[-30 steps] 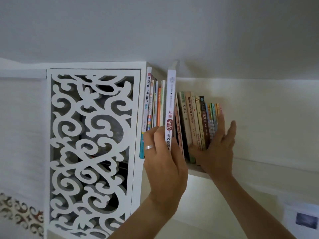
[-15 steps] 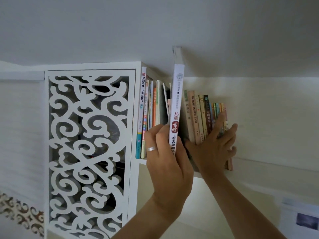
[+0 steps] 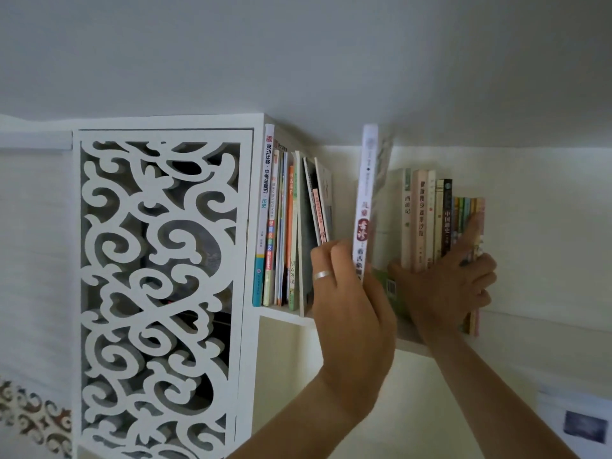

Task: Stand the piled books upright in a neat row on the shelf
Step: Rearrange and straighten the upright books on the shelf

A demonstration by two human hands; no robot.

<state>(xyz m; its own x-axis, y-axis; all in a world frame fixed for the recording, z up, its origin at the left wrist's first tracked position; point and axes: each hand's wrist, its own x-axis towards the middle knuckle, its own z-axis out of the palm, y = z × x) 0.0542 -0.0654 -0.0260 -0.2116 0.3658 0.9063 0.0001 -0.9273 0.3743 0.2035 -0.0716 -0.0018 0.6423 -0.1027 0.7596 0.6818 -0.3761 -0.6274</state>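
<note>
Head view: left hand (image 3: pixel 351 313) grips a white-spined book (image 3: pixel 364 207) by its lower end, thumb on the right face, fingers (image 3: pixel 337 256) wrapped on the left, a ring (image 3: pixel 322 275) on 1 finger. Book is upright, tilted slightly, top edge well above the other books, held over the gap in the row; its bottom is hidden by the hand, so can't tell if it touches the shelf (image 3: pixel 281 315). Right hand (image 3: pixel 447 286) is spread flat against the right group of books (image 3: pixel 430 220), fingers reaching up over the spines and curling round the outer end, palm pressed on them, not closed around any single 1. That group stands upright on the shelf against the wall. Left group of books (image 3: pixel 281 226) stands beside the cabinet side, with 2 or 3 thin ones at its right end leaning left. Wide gap of bare shelf back between the 2 groups. White fretwork panel (image 3: pixel 159 293) with scroll cutouts fills the left part of the cabinet. Ceiling (image 3: pixel 298 54) plain white above.
</note>
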